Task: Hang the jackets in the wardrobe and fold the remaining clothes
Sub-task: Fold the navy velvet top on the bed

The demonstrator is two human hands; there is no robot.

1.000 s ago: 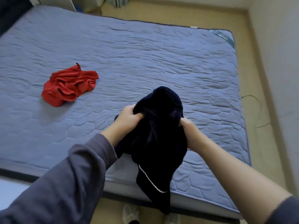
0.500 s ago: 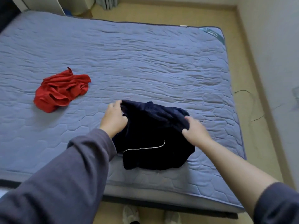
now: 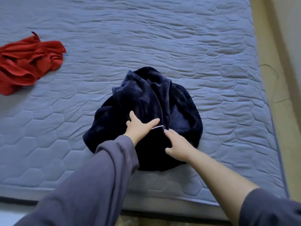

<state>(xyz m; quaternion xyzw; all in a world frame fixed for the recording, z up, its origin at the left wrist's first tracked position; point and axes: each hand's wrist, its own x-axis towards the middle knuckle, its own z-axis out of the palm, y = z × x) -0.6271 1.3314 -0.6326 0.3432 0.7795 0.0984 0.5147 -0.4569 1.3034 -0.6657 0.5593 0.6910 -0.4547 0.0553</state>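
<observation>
Left hand (image 3: pixel 140 128) lies flat on the navy garment (image 3: pixel 146 98), fingers spread. Right hand (image 3: pixel 178 148) rests just beside it on the same cloth, thumb and forefinger apart. The garment sits bunched near the front edge of the mattress (image 3: pixel 211 46). A red garment (image 3: pixel 27 62) lies crumpled at far left.

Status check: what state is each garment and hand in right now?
navy garment: bunched up on the mattress, not folded.
red garment: crumpled, untouched, off to the left.
left hand: presses on the navy garment.
right hand: rests on the navy garment.
</observation>
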